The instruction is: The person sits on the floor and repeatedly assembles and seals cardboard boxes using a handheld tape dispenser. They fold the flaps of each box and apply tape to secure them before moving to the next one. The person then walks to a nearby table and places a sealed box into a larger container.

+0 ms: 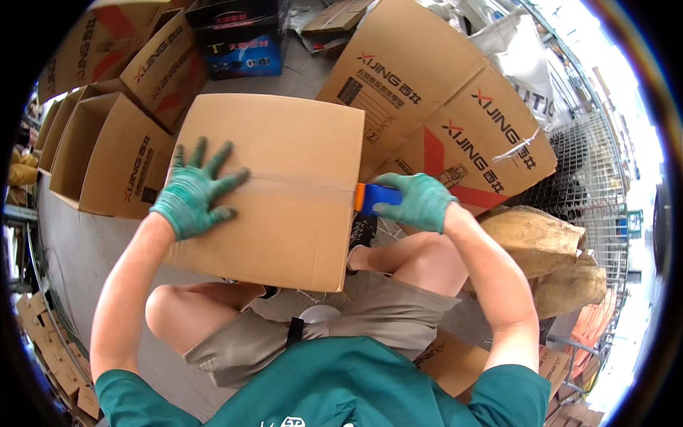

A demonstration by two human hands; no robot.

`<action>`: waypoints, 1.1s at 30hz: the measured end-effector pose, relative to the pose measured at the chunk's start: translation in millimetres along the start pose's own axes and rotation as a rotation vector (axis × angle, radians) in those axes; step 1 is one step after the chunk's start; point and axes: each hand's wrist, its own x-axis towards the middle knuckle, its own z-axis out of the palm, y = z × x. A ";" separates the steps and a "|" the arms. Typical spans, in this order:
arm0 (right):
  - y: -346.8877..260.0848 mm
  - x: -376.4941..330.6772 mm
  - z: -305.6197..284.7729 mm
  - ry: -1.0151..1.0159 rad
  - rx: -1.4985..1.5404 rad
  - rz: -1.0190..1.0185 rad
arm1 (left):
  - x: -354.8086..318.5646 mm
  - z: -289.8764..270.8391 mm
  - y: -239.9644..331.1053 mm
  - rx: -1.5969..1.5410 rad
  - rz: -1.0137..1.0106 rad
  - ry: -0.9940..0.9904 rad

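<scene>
In front of my knees stands a closed brown cardboard box (pixel 284 235), with a strip of clear tape (pixel 299 183) along the seam across its top. My left hand (pixel 193 191), in a green glove, lies with spread fingers on the left part of that top. At the box's right edge, my gloved right hand (pixel 420 201) grips a blue and orange tape dispenser (pixel 378 199). Its orange end touches the box by the end of the seam. The dispenser's far side is partly hidden by my fingers.
Open cardboard boxes (pixel 107 153) stand at the left, with a black and blue box (pixel 242 46) behind. A large flattened carton (pixel 455 107) leans at the right, before a wire mesh cage (pixel 590 164). Yellowish sacks (pixel 537 242) lie beside my right arm.
</scene>
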 end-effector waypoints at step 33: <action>240.7 40.0 -179.7 1.238 -0.617 0.393 | -11.8 56.0 -54.7 -1.054 -0.725 0.415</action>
